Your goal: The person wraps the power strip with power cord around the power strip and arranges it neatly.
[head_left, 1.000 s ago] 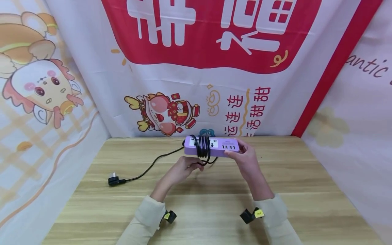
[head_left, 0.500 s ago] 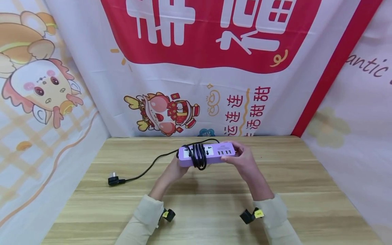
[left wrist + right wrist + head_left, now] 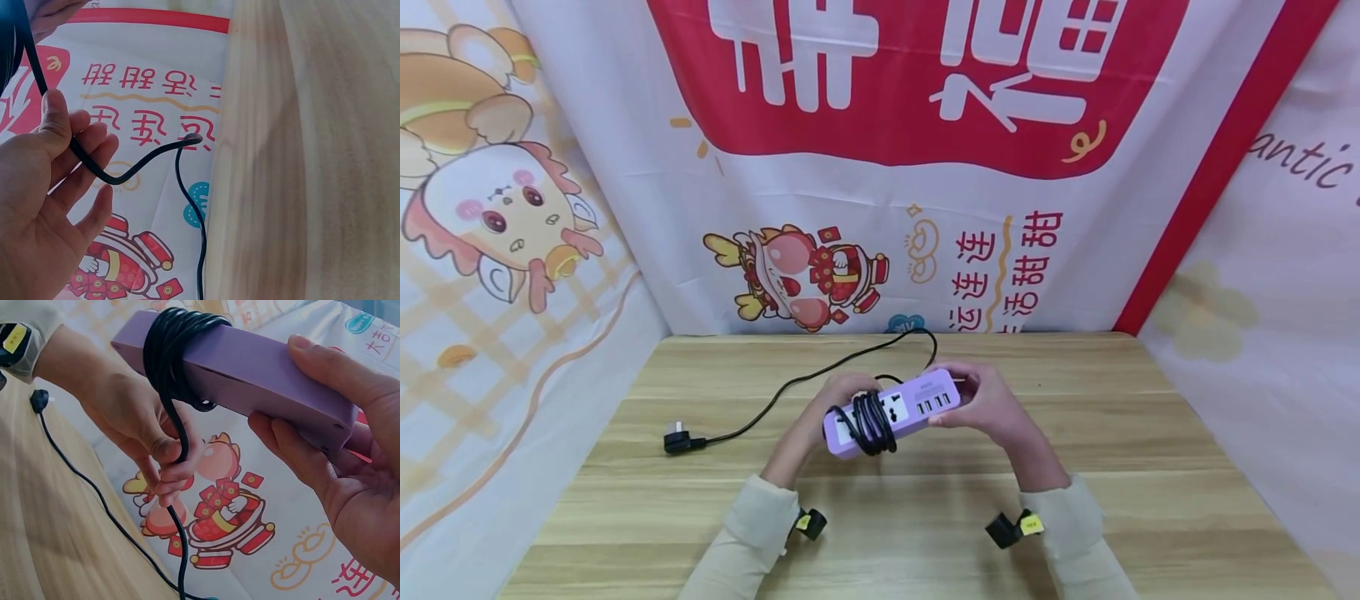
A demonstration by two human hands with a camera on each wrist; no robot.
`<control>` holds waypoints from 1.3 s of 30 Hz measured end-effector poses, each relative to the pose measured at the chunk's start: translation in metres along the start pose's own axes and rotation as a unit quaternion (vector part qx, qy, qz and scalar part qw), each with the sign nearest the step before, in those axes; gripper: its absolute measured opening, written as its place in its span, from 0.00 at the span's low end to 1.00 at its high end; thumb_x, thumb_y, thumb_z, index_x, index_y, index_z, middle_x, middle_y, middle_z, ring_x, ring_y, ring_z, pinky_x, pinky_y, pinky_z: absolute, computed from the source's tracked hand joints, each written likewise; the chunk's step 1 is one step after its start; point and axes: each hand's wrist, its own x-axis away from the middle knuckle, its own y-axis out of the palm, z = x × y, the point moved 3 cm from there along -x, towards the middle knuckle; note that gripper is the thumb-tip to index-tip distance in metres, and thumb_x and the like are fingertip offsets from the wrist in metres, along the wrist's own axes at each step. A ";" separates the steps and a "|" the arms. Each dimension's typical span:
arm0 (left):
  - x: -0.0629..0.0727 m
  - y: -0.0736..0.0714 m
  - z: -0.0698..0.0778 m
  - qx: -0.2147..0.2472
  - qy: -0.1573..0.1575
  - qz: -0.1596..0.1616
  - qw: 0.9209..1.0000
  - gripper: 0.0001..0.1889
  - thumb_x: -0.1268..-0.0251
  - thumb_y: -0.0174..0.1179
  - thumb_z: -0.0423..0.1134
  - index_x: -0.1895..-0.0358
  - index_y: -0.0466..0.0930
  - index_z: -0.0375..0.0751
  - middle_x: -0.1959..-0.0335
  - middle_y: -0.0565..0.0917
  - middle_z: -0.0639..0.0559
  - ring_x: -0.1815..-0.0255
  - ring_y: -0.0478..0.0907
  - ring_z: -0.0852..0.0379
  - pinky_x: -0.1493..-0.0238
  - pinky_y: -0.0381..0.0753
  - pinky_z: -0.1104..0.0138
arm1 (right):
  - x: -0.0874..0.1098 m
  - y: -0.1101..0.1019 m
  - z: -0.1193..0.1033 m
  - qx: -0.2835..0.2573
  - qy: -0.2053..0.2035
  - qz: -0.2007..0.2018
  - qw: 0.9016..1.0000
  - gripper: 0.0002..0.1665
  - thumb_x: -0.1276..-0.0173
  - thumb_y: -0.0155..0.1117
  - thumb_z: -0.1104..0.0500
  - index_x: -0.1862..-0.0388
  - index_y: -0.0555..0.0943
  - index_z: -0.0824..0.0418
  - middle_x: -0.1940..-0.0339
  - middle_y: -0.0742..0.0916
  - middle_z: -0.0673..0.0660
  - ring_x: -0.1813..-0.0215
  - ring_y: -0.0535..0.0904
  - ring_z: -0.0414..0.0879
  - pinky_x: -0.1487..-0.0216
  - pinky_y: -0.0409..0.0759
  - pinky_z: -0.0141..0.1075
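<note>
A purple power strip [image 3: 917, 404] with white sockets and several USB ports is held tilted above the table, its left end lower. My right hand [image 3: 988, 406] grips its right end, thumb on one side and fingers on the other, as the right wrist view shows. Black power cord [image 3: 178, 353] is wound several turns round the strip's other half. Behind the strip, my left hand [image 3: 59, 169] pinches the running cord between thumb and fingers; in the head view the strip partly hides this hand. From there the loose cord [image 3: 827, 369] loops back and runs left to the plug [image 3: 681, 439].
Below lies a light wood table [image 3: 910, 533]; the plug rests on its left part. A printed cloth [image 3: 880, 192] hangs along the back edge, with cloth walls at left and right. Both wrists carry a small black camera [image 3: 811, 523].
The power strip has come lower and nearer, its left end dipping. My left hand has passed from below the strip to behind it, and the loose cord now loops behind.
</note>
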 end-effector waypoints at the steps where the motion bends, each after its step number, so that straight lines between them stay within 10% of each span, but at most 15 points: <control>1: -0.001 0.001 0.000 -0.011 0.005 0.000 1.000 0.07 0.42 0.62 0.31 0.61 0.85 0.38 0.64 0.88 0.46 0.61 0.85 0.51 0.53 0.83 0.62 | 0.000 0.001 0.000 0.004 -0.002 -0.004 1.000 0.34 0.50 0.82 0.63 0.42 0.81 0.61 0.48 0.85 0.61 0.54 0.81 0.53 0.55 0.85 0.37; 17: -0.005 0.001 0.002 -0.023 0.016 0.002 1.000 0.05 0.44 0.64 0.28 0.64 0.85 0.37 0.65 0.88 0.45 0.61 0.85 0.50 0.53 0.84 0.59 | 0.002 0.002 -0.001 0.022 -0.005 -0.023 0.999 0.33 0.49 0.81 0.62 0.43 0.81 0.61 0.50 0.85 0.60 0.55 0.81 0.53 0.55 0.84 0.36; 25: -0.003 -0.005 0.010 -0.110 0.005 0.015 0.994 0.06 0.47 0.72 0.33 0.68 0.84 0.43 0.69 0.87 0.54 0.60 0.81 0.56 0.33 0.69 0.44 | 0.000 -0.001 -0.003 0.066 -0.036 -0.084 0.994 0.29 0.50 0.82 0.61 0.46 0.83 0.56 0.52 0.87 0.56 0.56 0.81 0.53 0.56 0.83 0.37; 39: -0.001 -0.016 0.032 -0.224 0.024 0.019 0.974 0.04 0.46 0.74 0.36 0.71 0.87 0.48 0.72 0.86 0.60 0.65 0.82 0.61 0.41 0.74 0.53 | -0.002 0.008 0.002 0.159 0.008 -0.084 0.984 0.31 0.52 0.84 0.51 0.48 0.84 0.49 0.54 0.88 0.50 0.56 0.82 0.47 0.54 0.83 0.37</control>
